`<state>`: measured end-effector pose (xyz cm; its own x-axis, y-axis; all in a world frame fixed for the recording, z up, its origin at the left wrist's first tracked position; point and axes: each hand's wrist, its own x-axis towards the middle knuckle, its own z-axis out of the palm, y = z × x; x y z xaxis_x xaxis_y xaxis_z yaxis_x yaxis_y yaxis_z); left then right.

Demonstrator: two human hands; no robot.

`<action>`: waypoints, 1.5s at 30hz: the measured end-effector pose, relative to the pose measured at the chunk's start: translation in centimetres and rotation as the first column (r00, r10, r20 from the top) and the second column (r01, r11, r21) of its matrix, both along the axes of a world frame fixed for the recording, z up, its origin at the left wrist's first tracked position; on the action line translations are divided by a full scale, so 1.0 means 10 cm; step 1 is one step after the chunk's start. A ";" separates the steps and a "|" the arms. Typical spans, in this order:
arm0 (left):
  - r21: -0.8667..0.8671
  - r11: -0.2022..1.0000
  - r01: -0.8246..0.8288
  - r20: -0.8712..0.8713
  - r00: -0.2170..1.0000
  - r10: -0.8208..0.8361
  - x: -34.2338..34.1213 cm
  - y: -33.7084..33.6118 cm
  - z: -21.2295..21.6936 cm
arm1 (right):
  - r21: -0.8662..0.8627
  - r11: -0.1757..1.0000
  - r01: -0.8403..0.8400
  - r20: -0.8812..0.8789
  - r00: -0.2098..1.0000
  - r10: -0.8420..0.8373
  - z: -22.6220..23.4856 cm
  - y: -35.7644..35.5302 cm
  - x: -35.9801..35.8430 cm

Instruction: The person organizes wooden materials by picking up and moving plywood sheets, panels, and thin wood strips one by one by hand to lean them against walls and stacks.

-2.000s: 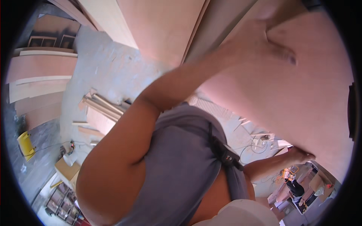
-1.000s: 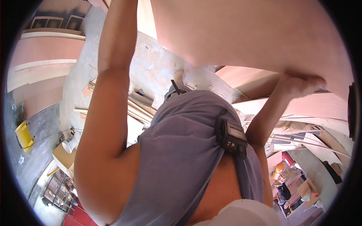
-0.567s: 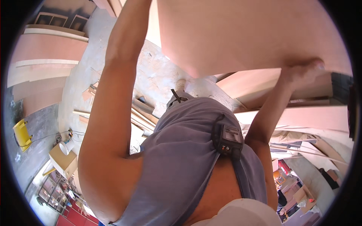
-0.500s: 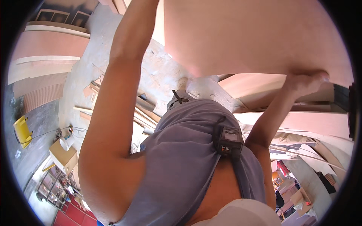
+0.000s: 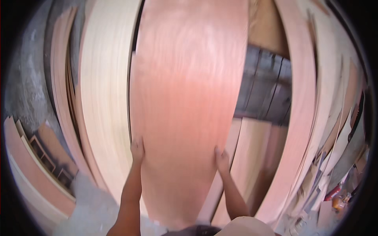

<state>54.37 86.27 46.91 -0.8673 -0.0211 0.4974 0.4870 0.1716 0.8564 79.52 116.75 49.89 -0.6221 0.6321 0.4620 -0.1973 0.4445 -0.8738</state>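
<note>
A tall reddish-brown plywood sheet stands upright right before me, its lower end narrowing toward my body. My left hand is closed on its left edge, at about waist to chest height. At the opposite edge my right hand grips the sheet, thumb on the near face. The fingers behind the panel are hidden on both sides. Just left of the held sheet stands a paler, cream-coloured wooden board, close to my left hand.
More boards lean at the left, with pink-brown panels upright at the right. Shorter planks stand behind my right arm, below a dark tiled or barred surface. Grey concrete floor shows at the lower left. Small clutter lies far right.
My view has swung up from my body to the upright boards. Both hands now show, holding the sheet by its two side edges; before, only my right hand showed, at a panel's lower edge.
</note>
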 end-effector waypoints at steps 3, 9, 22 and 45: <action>0.056 0.994 -0.095 -0.174 0.979 0.103 0.01 0.18 0.12 | 0.001 0.997 0.082 0.051 0.995 -0.082 -0.15 0.29 -0.24; 0.083 0.993 -0.085 -0.221 0.970 0.101 -0.11 0.11 0.20 | 0.465 0.858 0.218 0.411 0.806 -0.427 0.00 0.27 -0.36; -0.233 0.947 -0.221 -0.269 0.950 0.156 0.07 -0.02 -0.51 | 0.424 0.897 0.123 0.503 0.792 -0.346 0.32 0.02 -0.53; 0.108 0.487 0.867 0.498 0.377 -0.781 2.71 2.64 -1.33 | 0.120 0.652 0.748 0.243 0.615 -0.750 -0.41 3.53 3.49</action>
<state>81.47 112.68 33.58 -0.5078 0.8615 -0.0061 0.0527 0.0382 0.9979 114.45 152.02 45.75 -0.0243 0.9288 0.3697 0.4283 0.3438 -0.8357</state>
